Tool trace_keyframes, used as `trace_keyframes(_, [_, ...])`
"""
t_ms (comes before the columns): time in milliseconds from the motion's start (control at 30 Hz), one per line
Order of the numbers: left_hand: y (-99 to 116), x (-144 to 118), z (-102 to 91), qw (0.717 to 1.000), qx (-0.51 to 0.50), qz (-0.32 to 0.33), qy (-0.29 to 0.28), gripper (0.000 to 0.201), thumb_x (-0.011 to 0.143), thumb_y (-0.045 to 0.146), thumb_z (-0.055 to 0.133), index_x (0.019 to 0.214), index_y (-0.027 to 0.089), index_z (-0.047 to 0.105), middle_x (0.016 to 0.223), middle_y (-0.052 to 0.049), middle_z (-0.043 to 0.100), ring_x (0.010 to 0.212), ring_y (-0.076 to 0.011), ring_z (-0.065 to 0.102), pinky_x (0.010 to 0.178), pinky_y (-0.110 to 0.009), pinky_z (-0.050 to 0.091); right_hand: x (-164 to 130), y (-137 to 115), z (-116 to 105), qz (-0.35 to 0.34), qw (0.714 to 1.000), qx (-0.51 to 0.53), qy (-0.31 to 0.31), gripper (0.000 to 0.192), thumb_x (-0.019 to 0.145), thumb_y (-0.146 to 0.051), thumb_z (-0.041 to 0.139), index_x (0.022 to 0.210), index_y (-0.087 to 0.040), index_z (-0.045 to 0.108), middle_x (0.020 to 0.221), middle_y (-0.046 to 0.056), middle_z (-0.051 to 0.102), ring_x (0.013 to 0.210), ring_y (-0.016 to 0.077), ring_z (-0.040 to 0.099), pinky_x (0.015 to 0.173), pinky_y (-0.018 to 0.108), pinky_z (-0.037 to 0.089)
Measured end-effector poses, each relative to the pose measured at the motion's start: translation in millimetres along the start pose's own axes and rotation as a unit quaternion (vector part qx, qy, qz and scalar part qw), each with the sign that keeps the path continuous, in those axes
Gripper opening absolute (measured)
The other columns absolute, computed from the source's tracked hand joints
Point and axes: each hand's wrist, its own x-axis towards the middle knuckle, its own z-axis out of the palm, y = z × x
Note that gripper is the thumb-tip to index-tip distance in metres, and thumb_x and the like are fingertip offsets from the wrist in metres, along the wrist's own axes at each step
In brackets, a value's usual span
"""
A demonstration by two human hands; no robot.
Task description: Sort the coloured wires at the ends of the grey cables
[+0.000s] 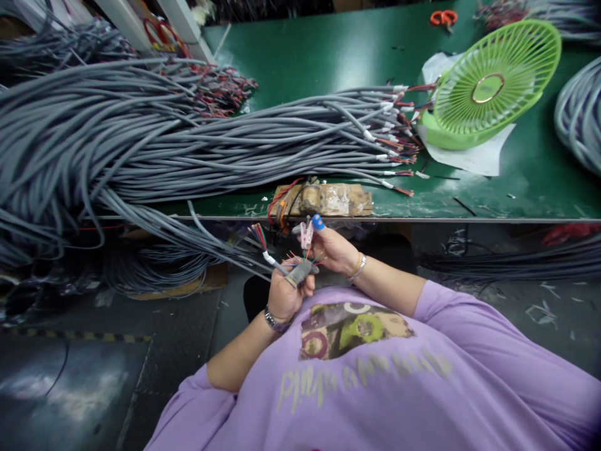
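My left hand [285, 294], its thumb in a grey cover, is closed around the end of a grey cable [279, 266]. Thin coloured wires [293, 257] fan out at its fingertips, and another bundle of coloured wire ends [258, 237] sticks up beside a white sleeve. My right hand [338, 250] is close by on the right, with a blue cover on the thumb tip. Its fingers pinch a small pale pink clip [307, 235] just above the fanned wires. Whether the clip grips a wire is too small to tell.
Many grey cables [235, 147] lie across the green bench [357, 50], stripped ends at right. A wooden block [347, 199] with a motor-like part sits at the bench edge. Also on the bench are a green fan [498, 88], orange-handled scissors [443, 19] and a cable coil [582, 116].
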Motion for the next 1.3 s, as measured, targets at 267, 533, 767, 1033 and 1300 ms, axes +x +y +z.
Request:
trace_keyframes(267, [2,-13,-0.5,0.999,0.007,0.003,0.034,0.028,0.075,0.042,0.072,0.071,0.014,0.067,0.046,0.002,0.055,0.034,-0.0075,0.047,0.032,-0.017,0.033,-8,-6,0,0.037,0.999,-0.022,-0.015,0.047,0.082,-0.063,0.058,0.085,-0.016,0.066,0.072,0.002,0.063,0.059,0.0099,0.052,0.053,0.020,0.043])
trace_keyframes(533, [6,-6,8.1,0.997,0.011,0.029,0.072,0.032,0.075,0.046,0.070,0.070,0.014,0.066,0.047,0.001,0.057,0.034,-0.0064,0.046,0.032,-0.016,0.034,-10,-6,-1,-0.036,0.998,-0.048,-0.018,0.030,0.078,-0.044,0.070,0.084,-0.015,0.066,0.068,0.000,0.061,0.058,0.0085,0.051,0.052,0.018,0.041])
trace_keyframes(767, [6,-4,9.5,0.997,-0.001,0.022,0.071,0.030,0.075,0.044,0.070,0.071,0.015,0.066,0.048,0.002,0.058,0.035,-0.0062,0.048,0.033,-0.016,0.033,-12,-6,2,-0.043,0.997,-0.055,-0.029,0.031,0.074,-0.043,0.073,0.080,-0.015,0.064,0.069,0.000,0.060,0.060,0.0094,0.053,0.052,0.020,0.041])
trace_keyframes(1033, [4,-3,9.2,0.996,0.016,0.024,0.083,0.030,0.073,0.045,0.070,0.071,0.015,0.065,0.048,0.002,0.057,0.035,-0.0068,0.048,0.033,-0.017,0.032,-13,-6,5,-0.006,0.999,-0.040,-0.011,0.036,0.078,-0.052,0.069,0.080,-0.016,0.065,0.068,0.000,0.060,0.058,0.0099,0.050,0.052,0.022,0.041])
trace_keyframes(1300, [-3,-3,7.5,0.997,0.016,0.005,0.079,0.030,0.074,0.045,0.070,0.072,0.015,0.065,0.049,0.002,0.059,0.035,-0.0069,0.048,0.033,-0.018,0.033,-6,-5,6,-0.012,1.000,-0.015,0.011,0.038,0.076,-0.053,0.071,0.078,-0.016,0.066,0.070,0.000,0.060,0.059,0.0084,0.050,0.053,0.020,0.041])
